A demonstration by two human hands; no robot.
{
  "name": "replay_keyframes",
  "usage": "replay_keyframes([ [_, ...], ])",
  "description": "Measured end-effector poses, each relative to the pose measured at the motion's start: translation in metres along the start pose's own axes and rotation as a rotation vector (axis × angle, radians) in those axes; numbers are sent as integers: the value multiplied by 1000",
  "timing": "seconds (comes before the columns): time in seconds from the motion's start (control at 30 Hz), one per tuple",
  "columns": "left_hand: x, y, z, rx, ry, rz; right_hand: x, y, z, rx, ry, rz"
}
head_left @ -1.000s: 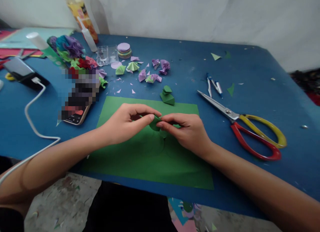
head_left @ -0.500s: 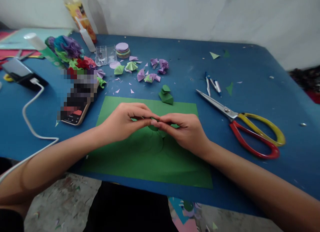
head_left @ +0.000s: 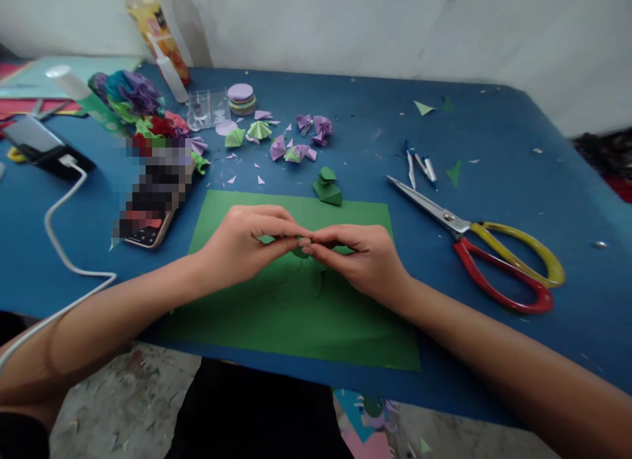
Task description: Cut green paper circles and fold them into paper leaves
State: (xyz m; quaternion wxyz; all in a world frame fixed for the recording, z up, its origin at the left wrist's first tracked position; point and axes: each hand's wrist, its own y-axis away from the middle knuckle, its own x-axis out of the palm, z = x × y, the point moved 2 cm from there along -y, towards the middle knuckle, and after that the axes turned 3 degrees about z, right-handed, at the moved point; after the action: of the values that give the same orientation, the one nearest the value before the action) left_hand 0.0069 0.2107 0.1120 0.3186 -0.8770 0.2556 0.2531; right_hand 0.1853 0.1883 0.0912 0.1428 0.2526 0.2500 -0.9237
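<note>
Hands have drawn closer, green paper piece pinched between them.

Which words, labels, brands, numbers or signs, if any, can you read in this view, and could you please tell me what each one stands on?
No text is readable.
Large bottle: dark markings on its label, too blurred to read.
Phone: screen partly pixelated, the rest too small to read.
Green sheet: no lettering visible.

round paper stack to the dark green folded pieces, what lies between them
Folded purple and light green papers, with small purple scraps, as the head view shows.
</note>
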Motion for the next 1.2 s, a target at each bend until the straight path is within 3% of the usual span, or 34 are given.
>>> replay_keyframes([
  [0.1,1,2,-4,52,-8,-6,0,0,0,-8,-35,35],
  [0.23,4,2,-3,0,55,12,0,0,0,-27,-9,33],
  [0.53,7,0,4,-45,91,-127,10,1,-15,206,-248,41],
  [0.73,3,-2,15,-111,92,-182,10,1,-15,234,-409,102],
  [0.97,7,-3,18,-111,153,-95,2,-4,-8,269,-385,29],
  [1.07,9,-3,17,-223,233,-61,-1,-8,-6,313,-340,-12],
  [1.2,9,-6,16,-356,296,-32,-5,-12,-7,407,-471,-99],
])
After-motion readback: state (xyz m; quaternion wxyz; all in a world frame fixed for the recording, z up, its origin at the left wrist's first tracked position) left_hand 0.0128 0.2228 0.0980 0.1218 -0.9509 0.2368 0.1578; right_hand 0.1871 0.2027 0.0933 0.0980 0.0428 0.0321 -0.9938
